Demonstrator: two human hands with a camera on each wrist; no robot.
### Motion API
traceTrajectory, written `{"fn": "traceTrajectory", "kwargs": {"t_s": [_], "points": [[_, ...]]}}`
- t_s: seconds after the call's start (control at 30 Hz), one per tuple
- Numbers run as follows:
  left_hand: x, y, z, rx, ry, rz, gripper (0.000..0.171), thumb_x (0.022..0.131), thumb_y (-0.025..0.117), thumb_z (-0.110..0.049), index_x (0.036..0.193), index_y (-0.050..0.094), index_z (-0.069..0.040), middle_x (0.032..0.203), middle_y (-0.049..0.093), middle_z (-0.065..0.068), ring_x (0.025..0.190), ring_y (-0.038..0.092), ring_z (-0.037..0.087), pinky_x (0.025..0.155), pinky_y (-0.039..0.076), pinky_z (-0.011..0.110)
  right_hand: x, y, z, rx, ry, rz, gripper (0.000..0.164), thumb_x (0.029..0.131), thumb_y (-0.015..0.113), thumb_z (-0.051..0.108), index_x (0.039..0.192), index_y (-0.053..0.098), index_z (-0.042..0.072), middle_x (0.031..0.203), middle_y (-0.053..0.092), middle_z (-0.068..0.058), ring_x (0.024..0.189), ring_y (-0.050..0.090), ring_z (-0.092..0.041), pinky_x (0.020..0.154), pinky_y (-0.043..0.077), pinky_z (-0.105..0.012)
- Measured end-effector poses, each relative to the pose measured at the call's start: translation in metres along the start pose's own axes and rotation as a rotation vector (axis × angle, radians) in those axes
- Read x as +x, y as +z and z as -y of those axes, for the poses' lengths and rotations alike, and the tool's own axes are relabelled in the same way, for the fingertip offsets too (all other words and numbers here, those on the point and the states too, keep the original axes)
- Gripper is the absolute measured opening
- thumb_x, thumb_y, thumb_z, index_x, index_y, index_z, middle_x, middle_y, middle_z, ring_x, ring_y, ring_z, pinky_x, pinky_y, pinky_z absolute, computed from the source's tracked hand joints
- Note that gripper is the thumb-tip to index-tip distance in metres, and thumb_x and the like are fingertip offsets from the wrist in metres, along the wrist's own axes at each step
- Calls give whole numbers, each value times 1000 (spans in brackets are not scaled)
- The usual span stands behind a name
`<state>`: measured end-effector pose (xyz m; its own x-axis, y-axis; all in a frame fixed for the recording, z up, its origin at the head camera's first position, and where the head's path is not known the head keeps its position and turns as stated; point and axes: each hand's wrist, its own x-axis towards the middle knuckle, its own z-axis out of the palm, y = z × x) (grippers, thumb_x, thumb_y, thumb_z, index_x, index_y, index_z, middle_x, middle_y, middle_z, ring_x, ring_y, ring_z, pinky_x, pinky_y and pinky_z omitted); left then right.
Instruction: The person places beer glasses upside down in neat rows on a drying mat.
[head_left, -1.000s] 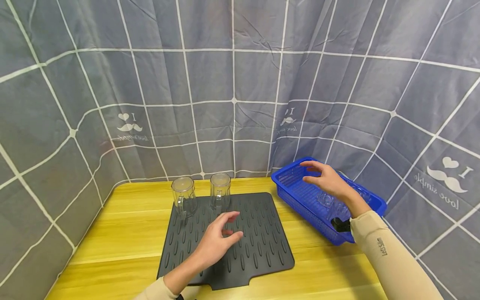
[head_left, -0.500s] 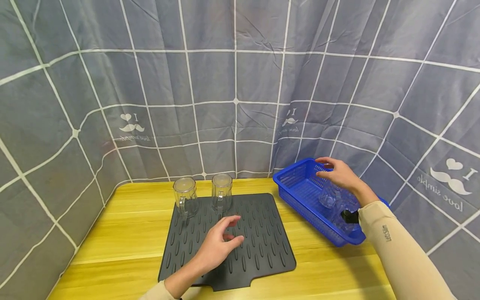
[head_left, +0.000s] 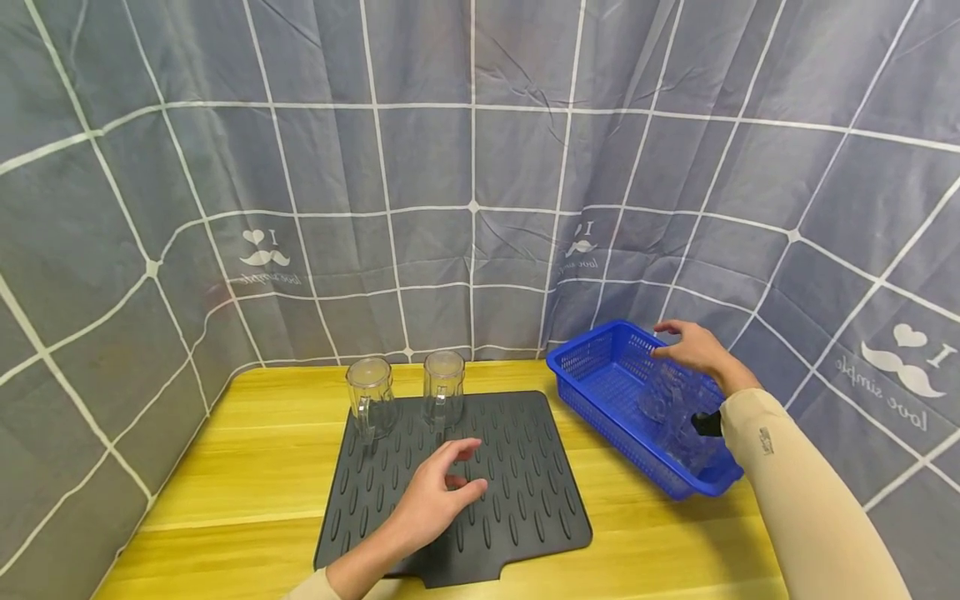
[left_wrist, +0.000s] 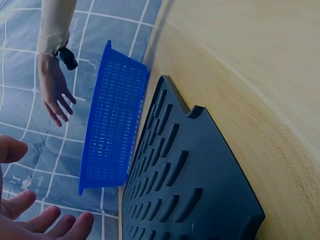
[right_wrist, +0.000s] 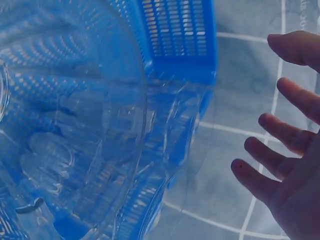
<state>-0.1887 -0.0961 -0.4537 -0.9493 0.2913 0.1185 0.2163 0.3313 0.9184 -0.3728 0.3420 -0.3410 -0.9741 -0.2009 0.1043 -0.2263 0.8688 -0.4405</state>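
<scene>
Neither of my hands holds anything: my right hand (head_left: 696, 348) is spread, thumb parted from fingers, above the blue basket (head_left: 611, 440) at the right of the head view, and my left hand (head_left: 433, 493) hangs loosely curved over the black drying mat (head_left: 525, 492) at lower centre. The clear glassware (head_left: 663, 392) lies inside the basket, bunched toward its near end; I cannot count the pieces.

Because they crowd together and the glass is so see-through, I could misjudge an edge and chip one against another. The black wrist device (head_left: 706, 423) sits low over them and might knock a rim if I dip carelessly. A sideways tug could also drag the basket along.

Its plastic walls are perforated in a fine lattice under a smooth lip. The mat looks rubbery, with raised slender ovals. At its upper left, two faceted glass mugs, a left mug (head_left: 371, 400) and a right mug (head_left: 443, 389), stand apart, seemingly upside down, handles toward me.
</scene>
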Motion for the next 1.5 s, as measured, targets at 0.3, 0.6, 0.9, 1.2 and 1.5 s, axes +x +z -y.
{"fn": "traceTrajectory", "kwargs": {"t_s": [0.3, 0.6, 0.9, 1.2, 1.5], "points": [[-1, -1, 3, -3, 10, -3, 51, 96, 69, -34, 143, 53, -23, 142, 53, 4, 129, 53, 27, 91, 55, 28, 6, 2, -11, -94, 54, 80, 72, 86, 75, 32, 141, 49, -6, 143, 44, -40, 131, 39, -62, 107, 35, -69], [-2, -2, 3, 0, 7, 2, 51, 96, 69, -36, 143, 52, -24, 143, 52, 3, 132, 52, 27, 92, 55, 31, 8, 6, -18, -131, 74, 133, 78, 83, 77, 32, 142, 47, -10, 142, 44, -40, 130, 41, -61, 107, 36, -69], [-3, -6, 2, -4, 0, -1, 51, 96, 68, -37, 143, 52, -23, 141, 53, 6, 128, 54, 29, 93, 54, 35, 6, 10, -24, -140, 69, 156, 75, 78, 75, 27, 137, 50, -12, 137, 47, -42, 126, 43, -62, 104, 39, -68], [-5, -6, 2, 7, -6, 10, 52, 96, 68, -37, 144, 51, -22, 142, 52, 6, 129, 53, 29, 92, 55, 33, 2, 14, -23, -190, 77, 164, 73, 82, 76, 23, 139, 48, -12, 138, 47, -41, 126, 43, -63, 104, 39, -68], [-3, -6, 3, 21, 10, -1, 52, 96, 69, -35, 143, 52, -23, 143, 52, 4, 132, 51, 27, 93, 55, 30, 4, 16, -24, -205, 70, 141, 69, 85, 72, 22, 140, 47, -10, 137, 48, -41, 126, 43, -63, 102, 40, -69]]}}
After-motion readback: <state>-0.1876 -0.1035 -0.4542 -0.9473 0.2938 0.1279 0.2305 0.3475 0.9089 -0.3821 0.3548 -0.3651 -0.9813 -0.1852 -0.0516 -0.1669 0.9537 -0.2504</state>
